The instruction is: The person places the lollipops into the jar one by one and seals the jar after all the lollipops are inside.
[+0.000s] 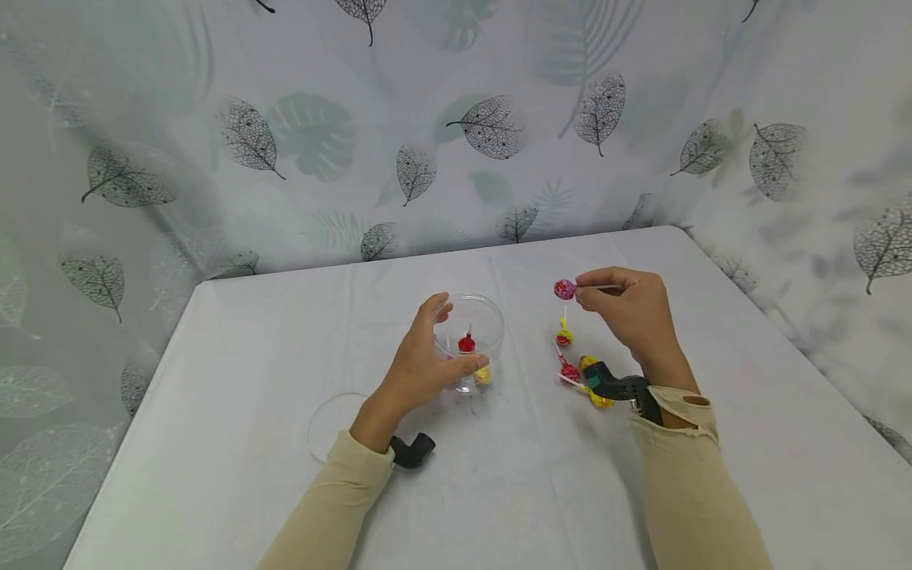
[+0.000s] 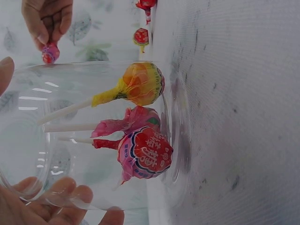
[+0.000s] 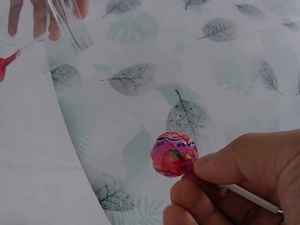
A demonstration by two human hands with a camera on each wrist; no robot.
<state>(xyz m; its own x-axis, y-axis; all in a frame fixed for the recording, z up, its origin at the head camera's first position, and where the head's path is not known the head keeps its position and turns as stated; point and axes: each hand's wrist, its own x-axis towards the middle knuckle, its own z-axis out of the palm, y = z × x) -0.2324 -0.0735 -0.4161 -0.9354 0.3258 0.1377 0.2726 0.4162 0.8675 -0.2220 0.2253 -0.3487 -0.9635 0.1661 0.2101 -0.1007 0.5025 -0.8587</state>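
Observation:
My left hand [image 1: 420,362] grips a clear plastic jar [image 1: 496,336], its fingers and thumb around the wall. The jar stands upright on the white table, its mouth uncovered. Inside are lollipops with sticks pointing up: a yellow one [image 2: 143,84], a pink one [image 2: 140,118] and a red-and-pink one [image 2: 145,154]. To the right of the jar, above the table, my right hand [image 1: 634,313] pinches a pink-wrapped lollipop [image 3: 174,154] by its stick just below the candy. The candy end points left, toward the jar.
Several loose lollipops lie near my right wrist, among them a yellow-and-red one [image 1: 564,338], a red one [image 1: 570,373] and a yellow one [image 1: 601,400]. A clear round lid [image 1: 310,427] lies left of my left wrist. Leaf-patterned cloth [image 1: 321,206] hangs behind the table.

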